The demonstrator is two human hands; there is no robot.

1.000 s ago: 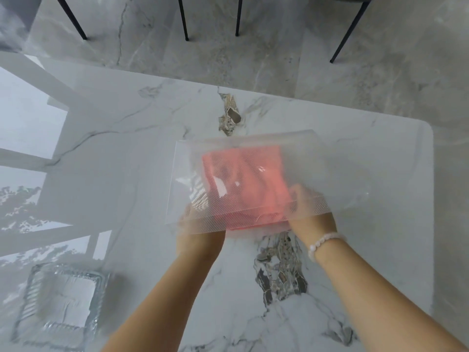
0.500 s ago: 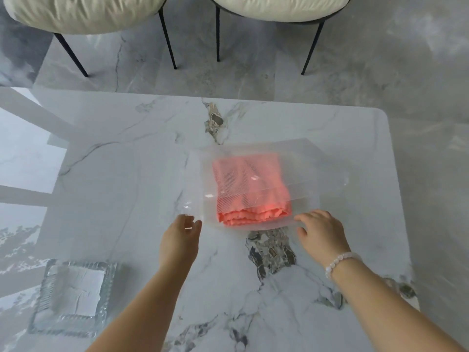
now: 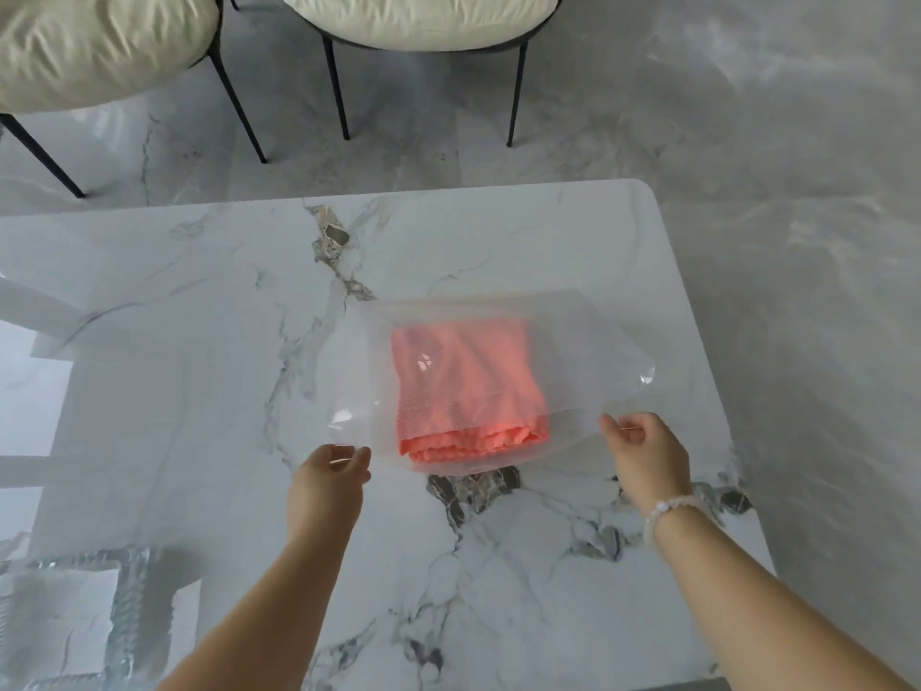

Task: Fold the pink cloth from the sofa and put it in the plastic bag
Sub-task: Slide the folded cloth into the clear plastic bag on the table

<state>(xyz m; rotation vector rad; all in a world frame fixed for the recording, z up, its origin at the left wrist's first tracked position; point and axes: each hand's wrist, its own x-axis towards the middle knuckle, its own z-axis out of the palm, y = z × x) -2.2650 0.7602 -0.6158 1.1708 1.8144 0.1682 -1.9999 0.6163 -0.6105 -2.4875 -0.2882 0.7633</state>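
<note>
Pink cloth (image 3: 466, 391): folded, inside the plastic bag (image 3: 588, 351), centre of frame, between both hands.
Left hand (image 3: 329, 483): fingers loosely curled, at the bag's lower-left corner; grip unclear.
Right hand (image 3: 648, 453): fingers curled at the lower-right edge; grip unclear.
Marble table (image 3: 199, 341): under the bag.

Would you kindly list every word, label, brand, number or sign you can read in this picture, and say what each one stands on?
None: no readable text shows anywhere.
Plastic bag: clear, with only a fine mesh texture, no print.
Pink cloth: plain, no visible tag.
Bead bracelet: plain beads, no lettering.
Marble table, glass tray and chairs: no labels or marks.
</note>
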